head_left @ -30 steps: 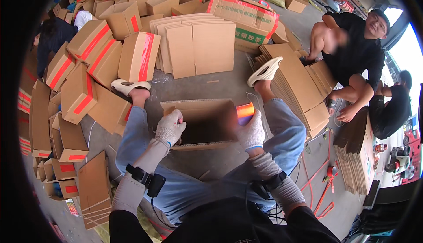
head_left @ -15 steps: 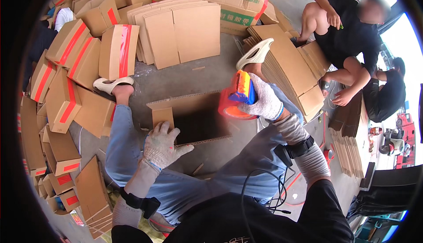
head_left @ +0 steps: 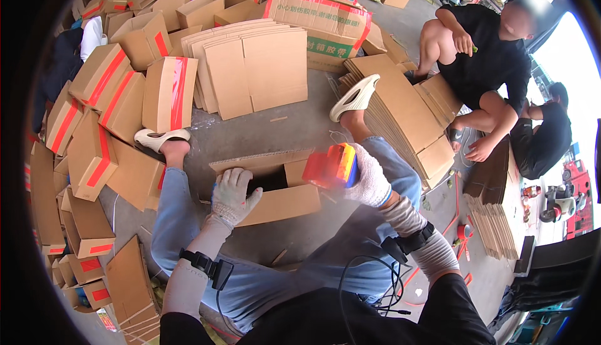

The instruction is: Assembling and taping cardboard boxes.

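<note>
I sit on the floor with an open cardboard box [head_left: 285,202] between my legs. My left hand [head_left: 231,196], in a white knit glove, presses on the box's left flap. My right hand [head_left: 369,181], also gloved, grips a red and yellow tape dispenser [head_left: 333,165] at the box's right end, just above its flaps. The inside of the box shows dark between the flaps. Both wrists wear black bands with cables.
Taped boxes with red strips [head_left: 103,113] pile up on my left. Flat cardboard sheets [head_left: 250,70] lie ahead, and another stack [head_left: 407,113] under my right foot. A person in black [head_left: 482,63] sits on the stack at right; a further flat stack [head_left: 494,207] stands beside them.
My right hand has brought the tape dispenser down from above the box to its right end. My left hand moved up onto the left flap.
</note>
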The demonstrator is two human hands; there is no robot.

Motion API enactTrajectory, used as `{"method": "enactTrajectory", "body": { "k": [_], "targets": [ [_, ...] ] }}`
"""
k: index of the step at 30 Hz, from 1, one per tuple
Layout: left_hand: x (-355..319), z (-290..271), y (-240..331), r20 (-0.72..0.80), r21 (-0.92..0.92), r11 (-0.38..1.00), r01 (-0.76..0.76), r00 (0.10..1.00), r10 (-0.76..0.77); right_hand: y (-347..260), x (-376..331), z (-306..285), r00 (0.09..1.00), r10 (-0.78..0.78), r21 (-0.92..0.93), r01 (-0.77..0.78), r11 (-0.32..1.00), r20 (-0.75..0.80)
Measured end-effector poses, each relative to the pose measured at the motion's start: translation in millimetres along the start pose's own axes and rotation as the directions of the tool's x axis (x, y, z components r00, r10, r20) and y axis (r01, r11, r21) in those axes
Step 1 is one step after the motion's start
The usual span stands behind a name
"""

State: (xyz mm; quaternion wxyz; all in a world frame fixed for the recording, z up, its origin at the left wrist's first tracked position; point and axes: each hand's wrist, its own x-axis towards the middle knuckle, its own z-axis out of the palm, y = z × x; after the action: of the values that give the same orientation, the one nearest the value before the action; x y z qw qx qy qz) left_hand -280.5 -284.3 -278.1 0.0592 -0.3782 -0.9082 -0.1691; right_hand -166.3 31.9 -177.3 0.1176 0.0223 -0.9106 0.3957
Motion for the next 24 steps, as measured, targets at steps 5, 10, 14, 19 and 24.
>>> {"method": "enactTrajectory", "body": {
  "k": [5, 10, 14, 19, 24],
  "targets": [
    [-2, -1, -12, -0.313, 0.328, 0.93, -0.168, 0.909, 0.275, -4, -8, 42, 0.933, -0.031, -0.03, 0.045, 0.999, 0.358],
    [54, -8, 21, -0.2, 0.188, 0.974, 0.128, 0.976, -0.09, -7, -5, 26, 0.912, -0.064, -0.034, 0.085, 0.996, 0.405],
    [26, -1, 33, -0.135, 0.202, 0.972, 0.122, 0.986, -0.096, 10, -12, 25, 0.908, -0.136, -0.021, 0.157, 0.987, 0.395],
    [-26, 17, 49, 0.046, 0.175, 0.978, 0.111, 0.992, -0.121, 3, -23, 35, 0.947, -0.084, 0.004, 0.087, 0.996, 0.31],
    [-33, 31, 51, 0.056, 0.174, 0.969, 0.175, 0.981, -0.187, -4, -13, 43, 0.946, -0.049, -0.004, 0.053, 0.999, 0.322]
  ]
}}
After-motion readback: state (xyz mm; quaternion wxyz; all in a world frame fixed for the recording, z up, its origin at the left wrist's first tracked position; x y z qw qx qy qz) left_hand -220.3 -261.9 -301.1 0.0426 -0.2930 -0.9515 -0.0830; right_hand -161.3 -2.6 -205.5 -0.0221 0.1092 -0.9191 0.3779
